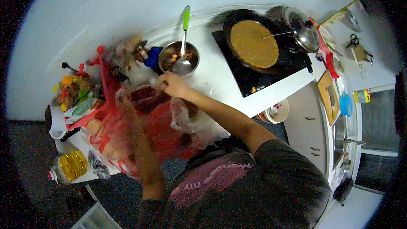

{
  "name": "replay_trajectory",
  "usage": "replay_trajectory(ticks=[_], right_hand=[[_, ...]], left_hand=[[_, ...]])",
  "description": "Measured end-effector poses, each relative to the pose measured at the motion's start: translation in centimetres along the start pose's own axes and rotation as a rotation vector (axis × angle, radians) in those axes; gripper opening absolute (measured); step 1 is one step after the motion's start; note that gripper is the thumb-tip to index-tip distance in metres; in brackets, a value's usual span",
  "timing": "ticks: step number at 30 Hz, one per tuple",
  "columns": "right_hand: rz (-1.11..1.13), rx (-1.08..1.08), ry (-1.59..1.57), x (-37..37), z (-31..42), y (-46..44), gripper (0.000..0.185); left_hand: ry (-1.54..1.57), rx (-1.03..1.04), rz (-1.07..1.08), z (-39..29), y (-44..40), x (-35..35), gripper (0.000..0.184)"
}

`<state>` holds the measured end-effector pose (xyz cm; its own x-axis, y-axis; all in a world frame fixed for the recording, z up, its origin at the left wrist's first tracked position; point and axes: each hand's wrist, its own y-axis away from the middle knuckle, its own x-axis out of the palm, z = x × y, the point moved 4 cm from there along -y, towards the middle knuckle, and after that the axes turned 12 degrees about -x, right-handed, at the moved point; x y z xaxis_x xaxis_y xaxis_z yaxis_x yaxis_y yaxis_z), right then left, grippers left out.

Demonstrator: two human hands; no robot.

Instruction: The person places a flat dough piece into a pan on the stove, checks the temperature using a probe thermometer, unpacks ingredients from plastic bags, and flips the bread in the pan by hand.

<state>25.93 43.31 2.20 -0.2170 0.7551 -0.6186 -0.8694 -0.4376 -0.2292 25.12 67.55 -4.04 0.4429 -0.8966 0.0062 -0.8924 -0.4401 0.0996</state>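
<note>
A large red plastic bag [165, 129] spreads over the counter's near edge, right in front of my body. My left hand [124, 96] is at the bag's upper left; motion smears its fingers. At the bag's upper right my right hand [173, 85] is closed, with a whitish bit of plastic at its fingertips. Clear plastic [181, 116] hangs below that wrist, over the red bag. Just beyond my right hand stands a metal bowl [196, 64] of brownish food pieces, with a green-handled ladle [186, 20] resting in it.
To the right, a round brown flatbread [254, 44] lies in a black pan on a black cooktop [248, 87], near a glass lid [306, 34]. Bagged produce [78, 89] and an oil bottle [70, 166] are at left. A white bucket [280, 112] stands below the counter.
</note>
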Motion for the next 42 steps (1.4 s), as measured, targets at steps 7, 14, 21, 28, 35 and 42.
replay_trajectory(ticks=[7,14,21,28,35,42], right_hand=[[-0.208,0.113,0.364,-24.0,-4.8,8.5,0.035],[-0.022,0.432,1.195,-49.1,-24.5,21.7,0.059],[0.240,0.090,1.085,-53.4,-30.4,22.2,0.068],[0.227,-0.225,0.971,-55.0,-30.6,22.9,0.052],[0.351,-0.152,0.891,-55.8,-24.1,24.3,0.044],[0.341,-0.226,0.718,-54.5,-20.5,24.8,0.048]], left_hand=[[-0.215,0.052,0.149,-4.9,5.7,4.6,0.038],[-0.921,0.201,-0.118,-7.2,9.6,7.6,0.053],[-1.108,0.503,-0.406,-11.3,17.0,15.6,0.061],[-0.944,0.532,-0.277,-14.7,24.1,24.2,0.052],[-0.822,0.559,-0.201,-15.3,27.2,28.3,0.048],[-0.667,0.651,-0.073,-13.7,28.0,32.0,0.042]])
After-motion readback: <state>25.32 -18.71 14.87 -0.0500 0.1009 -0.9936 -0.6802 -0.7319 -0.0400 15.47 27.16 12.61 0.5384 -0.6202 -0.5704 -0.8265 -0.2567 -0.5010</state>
